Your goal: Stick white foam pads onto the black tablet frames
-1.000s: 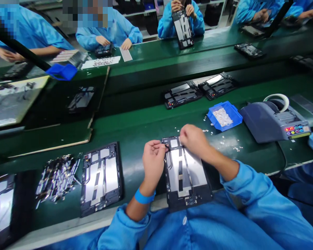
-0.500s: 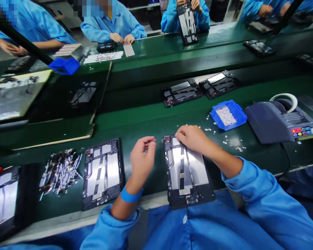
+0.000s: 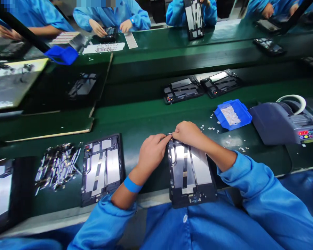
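Both hands meet at the top edge of the tablet frame, an open back shell with silvery plates that lies flat on the green desk, its near end overhanging the desk's near edge. The left hand comes in from seven o'clock with its fingers curled and its fingertips pressed to the frame's upper left corner; the right hand comes in from four o'clock and pinches at the same corner, the two touching. Each grip is nearly closed, but whether either has a small part between the fingers is too fine to tell. The step in hand looks like seating or pressing a small piece at that corner, and finishing it calls for a steady frame and light, exact fingertip pressure rather than force. At two o'clock from the hands sits a blue bin of small white pieces, with loose ones scattered near it, and beyond that a grey dispenser. At nine o'clock lies a second frame, and just beside it a heap of shiny strips.
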Demonstrator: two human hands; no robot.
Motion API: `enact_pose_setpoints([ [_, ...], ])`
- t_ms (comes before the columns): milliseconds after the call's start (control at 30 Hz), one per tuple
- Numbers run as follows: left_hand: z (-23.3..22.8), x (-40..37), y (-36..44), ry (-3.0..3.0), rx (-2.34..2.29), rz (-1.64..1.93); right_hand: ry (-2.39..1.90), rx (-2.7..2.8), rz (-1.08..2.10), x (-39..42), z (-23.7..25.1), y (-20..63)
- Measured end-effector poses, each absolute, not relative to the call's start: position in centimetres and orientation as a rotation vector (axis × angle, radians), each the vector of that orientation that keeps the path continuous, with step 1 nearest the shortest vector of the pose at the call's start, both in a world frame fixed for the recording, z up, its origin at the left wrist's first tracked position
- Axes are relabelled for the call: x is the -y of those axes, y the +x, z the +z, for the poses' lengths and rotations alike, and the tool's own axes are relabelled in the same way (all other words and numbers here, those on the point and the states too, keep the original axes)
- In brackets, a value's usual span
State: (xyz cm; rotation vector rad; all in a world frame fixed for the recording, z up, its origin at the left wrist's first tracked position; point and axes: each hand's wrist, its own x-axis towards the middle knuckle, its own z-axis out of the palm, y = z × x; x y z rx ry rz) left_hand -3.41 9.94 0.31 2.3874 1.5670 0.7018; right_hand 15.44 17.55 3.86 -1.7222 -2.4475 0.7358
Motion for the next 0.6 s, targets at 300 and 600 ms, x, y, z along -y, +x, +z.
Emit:
enact_pose_setpoints([
  [300, 1.7, -11.0, -3.4, 2.498, -1.497, 0.438, -1.441, 2.399, 0.658, -15.5, 2.1, 17.5],
  [600, 1.6, -13.2, -4.7, 2.014, -1.403, 0.686, -1.071, 2.71, 0.387, -13.5, 0.8, 18.5],
])
